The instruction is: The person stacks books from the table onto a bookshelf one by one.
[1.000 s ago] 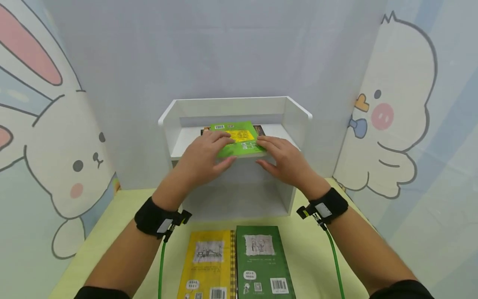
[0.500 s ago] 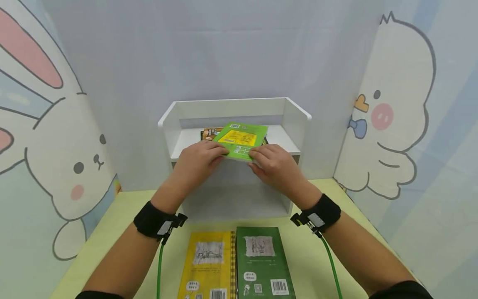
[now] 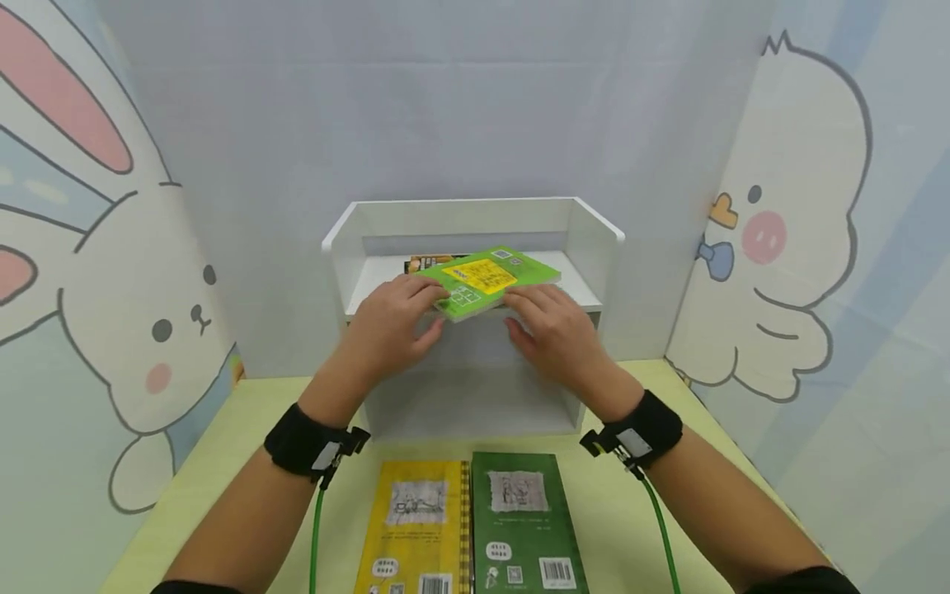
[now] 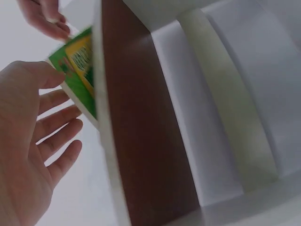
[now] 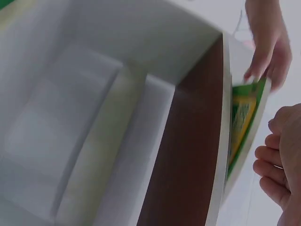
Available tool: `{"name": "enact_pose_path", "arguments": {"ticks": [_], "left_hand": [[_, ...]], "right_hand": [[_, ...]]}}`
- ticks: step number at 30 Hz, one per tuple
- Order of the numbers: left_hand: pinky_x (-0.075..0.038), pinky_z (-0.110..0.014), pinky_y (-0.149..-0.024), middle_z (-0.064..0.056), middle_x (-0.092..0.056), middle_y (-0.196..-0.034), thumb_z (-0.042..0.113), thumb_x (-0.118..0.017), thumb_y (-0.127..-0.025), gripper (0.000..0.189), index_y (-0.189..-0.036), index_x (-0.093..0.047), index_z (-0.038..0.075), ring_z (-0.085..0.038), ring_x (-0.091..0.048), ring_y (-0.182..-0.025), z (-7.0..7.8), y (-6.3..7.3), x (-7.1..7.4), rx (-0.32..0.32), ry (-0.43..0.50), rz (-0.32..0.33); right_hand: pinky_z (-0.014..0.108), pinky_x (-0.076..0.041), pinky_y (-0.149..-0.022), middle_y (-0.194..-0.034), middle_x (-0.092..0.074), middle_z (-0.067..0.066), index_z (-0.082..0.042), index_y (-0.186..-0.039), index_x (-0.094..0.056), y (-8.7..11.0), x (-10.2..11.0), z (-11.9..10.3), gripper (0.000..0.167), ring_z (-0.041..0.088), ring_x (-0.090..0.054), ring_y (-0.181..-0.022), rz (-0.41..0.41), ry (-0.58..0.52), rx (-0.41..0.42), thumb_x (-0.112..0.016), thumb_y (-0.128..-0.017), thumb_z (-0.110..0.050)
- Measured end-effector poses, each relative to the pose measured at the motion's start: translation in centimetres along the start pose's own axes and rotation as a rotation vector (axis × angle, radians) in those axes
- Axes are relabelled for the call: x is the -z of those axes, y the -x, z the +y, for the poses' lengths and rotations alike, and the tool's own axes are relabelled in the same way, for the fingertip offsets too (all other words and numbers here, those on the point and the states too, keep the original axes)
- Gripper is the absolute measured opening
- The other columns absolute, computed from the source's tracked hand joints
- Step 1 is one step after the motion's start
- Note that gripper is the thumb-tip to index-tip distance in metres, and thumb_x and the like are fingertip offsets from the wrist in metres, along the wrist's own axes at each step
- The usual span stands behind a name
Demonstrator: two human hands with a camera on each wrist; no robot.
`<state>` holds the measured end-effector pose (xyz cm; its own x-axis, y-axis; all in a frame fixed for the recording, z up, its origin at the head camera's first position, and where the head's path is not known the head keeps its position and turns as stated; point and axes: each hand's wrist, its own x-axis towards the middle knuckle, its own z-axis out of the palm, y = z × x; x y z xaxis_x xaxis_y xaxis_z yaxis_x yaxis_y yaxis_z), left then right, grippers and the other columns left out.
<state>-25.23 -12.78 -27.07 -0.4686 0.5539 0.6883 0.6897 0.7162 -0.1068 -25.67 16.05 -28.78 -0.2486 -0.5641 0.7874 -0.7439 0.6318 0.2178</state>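
A light green book with a yellow panel lies slanted on the upper level of a white shelf unit, its near corner reaching past the front edge. Part of another book with a dark and orange-brown cover shows beneath it. My left hand has its fingers on the green book's near left corner, thumb apart below. Relaxed and spread, the left fingers show from below at its edge. My right hand touches the near right side with its fingertips, thumb held off. The right wrist view has those fingers bent beside the book.
Two books, one yellow and one dark green, lie side by side on the pale yellow table in front of the unit. Raised white side panels and a back panel border the upper shelf.
Both hands have turned the green book on the shelf, its far end swinging to the right. The thumbs have come away from it. The two table books have stayed put.
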Motion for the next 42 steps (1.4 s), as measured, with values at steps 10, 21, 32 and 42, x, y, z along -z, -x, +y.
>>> {"name": "enact_pose_path", "arguments": {"ticks": [10, 21, 32, 42], "left_hand": [[-0.063, -0.04, -0.098, -0.004, -0.078, -0.123, 0.026, -0.084, -0.102, 0.027, -0.126, -0.082, 0.011, -0.024, -0.072, -0.117, 3.2, -1.8, -1.5, -0.039, -0.038, 0.023], [-0.066, -0.044, -0.089, -0.006, -0.082, -0.113, 0.011, -0.084, -0.101, 0.015, -0.115, -0.085, 0.009, -0.028, -0.075, -0.105, -0.8, -0.5, -0.9, 0.146, -0.039, 0.096], [-0.066, -0.042, -0.089, -0.01, -0.08, -0.12, 0.008, -0.078, -0.103, 0.019, -0.122, -0.083, 0.006, -0.029, -0.072, -0.101, -1.4, 0.3, -1.9, 0.221, -0.017, 0.071], [-0.066, -0.042, -0.082, -0.01, -0.079, -0.12, 0.009, -0.076, -0.104, 0.018, -0.121, -0.083, 0.006, -0.029, -0.071, -0.1, -1.3, 0.2, -1.8, 0.217, -0.032, 0.079]], "right_hand": [[0.059, -0.061, -0.101, -0.135, -0.074, 0.024, 0.008, -0.135, -0.07, 0.8, 0.5, 5.6, 0.049, 0.043, -0.072, -0.123, -0.18, 0.072, -0.148, -0.082, -0.102, -0.027], [0.052, -0.057, -0.11, -0.134, -0.075, 0.02, 0.005, -0.136, -0.073, 0.2, 0.0, 3.0, 0.042, 0.038, -0.071, -0.122, -0.129, 0.066, -0.046, -0.083, -0.101, -0.017], [0.053, -0.055, -0.114, -0.143, -0.07, 0.022, 0.005, -0.144, -0.068, 0.6, -1.4, 2.7, 0.05, 0.04, -0.068, -0.13, -0.174, 0.069, -0.078, -0.081, -0.101, -0.018], [0.053, -0.052, -0.117, -0.147, -0.067, 0.023, 0.006, -0.147, -0.065, 0.5, -1.4, 3.0, 0.055, 0.041, -0.065, -0.134, -0.183, 0.059, -0.082, -0.082, -0.101, -0.019]]}}
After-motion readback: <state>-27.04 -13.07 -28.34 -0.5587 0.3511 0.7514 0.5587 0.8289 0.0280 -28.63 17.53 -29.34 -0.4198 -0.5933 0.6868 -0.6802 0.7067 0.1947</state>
